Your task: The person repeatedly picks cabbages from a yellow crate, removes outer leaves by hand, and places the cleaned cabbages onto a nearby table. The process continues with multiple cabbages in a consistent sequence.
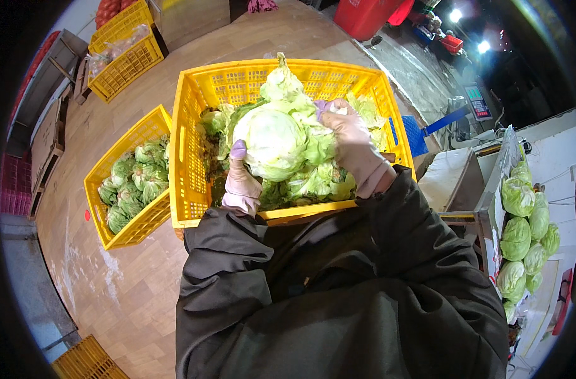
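Note:
A pale green head of iceberg lettuce (271, 139) is held over a large yellow plastic crate (176, 166). My left hand (241, 182), in a pinkish glove with a purple thumb tip, supports the head at its lower left, thumb on its side; the other fingers are hidden beneath. My right hand (347, 135), gloved alike, is closed on loose outer leaves (318, 137) at the head's right side. One ragged leaf (281, 83) sticks up at the far side. Loose lettuce leaves (302, 184) lie inside the crate under the head.
A smaller yellow crate of lettuce heads (98, 173) stands on the floor at left. Further off are a yellow crate with bagged goods (127, 71) and a red bin (363, 16). At right are a blue platform scale (411, 135) and a pile of lettuces (515, 239).

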The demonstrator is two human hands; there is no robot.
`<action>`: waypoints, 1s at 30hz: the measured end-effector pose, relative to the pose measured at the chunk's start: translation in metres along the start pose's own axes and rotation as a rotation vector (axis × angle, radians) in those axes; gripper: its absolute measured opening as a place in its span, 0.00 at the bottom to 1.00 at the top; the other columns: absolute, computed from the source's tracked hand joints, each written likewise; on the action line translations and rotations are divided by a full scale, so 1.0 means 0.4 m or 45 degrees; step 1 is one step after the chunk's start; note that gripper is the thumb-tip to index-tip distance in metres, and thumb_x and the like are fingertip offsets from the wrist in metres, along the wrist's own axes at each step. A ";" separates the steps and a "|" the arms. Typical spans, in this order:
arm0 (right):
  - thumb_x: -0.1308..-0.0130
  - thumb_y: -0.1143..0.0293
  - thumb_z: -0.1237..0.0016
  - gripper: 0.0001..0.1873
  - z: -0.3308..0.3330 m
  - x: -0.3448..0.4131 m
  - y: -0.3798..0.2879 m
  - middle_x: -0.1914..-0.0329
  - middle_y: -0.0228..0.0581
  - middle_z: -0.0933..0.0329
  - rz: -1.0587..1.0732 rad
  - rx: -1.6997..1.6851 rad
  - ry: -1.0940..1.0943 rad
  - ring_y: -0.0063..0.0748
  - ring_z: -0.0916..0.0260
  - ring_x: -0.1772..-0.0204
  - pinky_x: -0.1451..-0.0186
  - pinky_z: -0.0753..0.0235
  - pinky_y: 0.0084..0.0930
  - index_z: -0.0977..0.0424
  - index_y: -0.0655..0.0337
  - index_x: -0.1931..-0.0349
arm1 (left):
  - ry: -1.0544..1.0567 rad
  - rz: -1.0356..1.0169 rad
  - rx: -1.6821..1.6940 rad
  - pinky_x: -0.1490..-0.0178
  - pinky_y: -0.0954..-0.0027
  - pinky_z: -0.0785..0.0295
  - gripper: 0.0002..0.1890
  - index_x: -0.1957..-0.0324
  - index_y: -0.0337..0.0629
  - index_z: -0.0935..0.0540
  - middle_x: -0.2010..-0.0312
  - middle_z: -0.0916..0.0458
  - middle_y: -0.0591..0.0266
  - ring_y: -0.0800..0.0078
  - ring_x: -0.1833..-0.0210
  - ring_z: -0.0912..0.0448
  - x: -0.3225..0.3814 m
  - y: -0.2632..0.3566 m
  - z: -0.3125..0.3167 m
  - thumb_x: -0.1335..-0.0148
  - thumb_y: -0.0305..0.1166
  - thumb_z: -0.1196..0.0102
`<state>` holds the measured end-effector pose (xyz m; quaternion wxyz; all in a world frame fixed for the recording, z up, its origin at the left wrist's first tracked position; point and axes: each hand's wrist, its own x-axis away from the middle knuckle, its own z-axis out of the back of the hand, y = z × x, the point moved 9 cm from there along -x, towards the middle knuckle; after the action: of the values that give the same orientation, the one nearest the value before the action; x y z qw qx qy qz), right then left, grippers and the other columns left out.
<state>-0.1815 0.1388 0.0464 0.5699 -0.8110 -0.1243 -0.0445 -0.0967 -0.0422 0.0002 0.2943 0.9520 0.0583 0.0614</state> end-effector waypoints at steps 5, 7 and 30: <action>0.39 0.71 0.45 0.21 0.045 -0.008 0.028 0.60 0.41 0.23 -0.124 0.064 0.012 0.30 0.24 0.64 0.61 0.22 0.25 0.33 0.65 0.47 | -0.086 -0.017 0.255 0.33 0.53 0.36 0.44 0.34 0.44 0.37 0.37 0.33 0.56 0.59 0.36 0.33 -0.001 0.024 -0.032 0.48 0.57 0.40; 0.39 0.65 0.44 0.25 0.090 0.001 0.016 0.62 0.39 0.23 -0.113 0.513 0.193 0.30 0.27 0.71 0.68 0.26 0.22 0.33 0.65 0.43 | -0.089 -0.030 0.172 0.33 0.53 0.36 0.42 0.34 0.44 0.38 0.37 0.32 0.57 0.59 0.36 0.33 -0.007 0.023 -0.026 0.46 0.55 0.41; 0.34 0.63 0.47 0.15 0.063 0.053 0.067 0.76 0.28 0.27 -0.099 0.214 0.134 0.19 0.39 0.73 0.68 0.34 0.21 0.26 0.69 0.70 | 0.172 0.136 -0.430 0.48 0.60 0.26 0.43 0.35 0.41 0.39 0.47 0.25 0.56 0.64 0.48 0.24 -0.023 -0.047 0.088 0.45 0.54 0.38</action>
<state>-0.1561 0.1569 0.0176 0.6396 -0.7514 -0.1290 -0.0986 -0.1020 -0.0476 -0.0403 0.4417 0.8845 0.0161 0.1496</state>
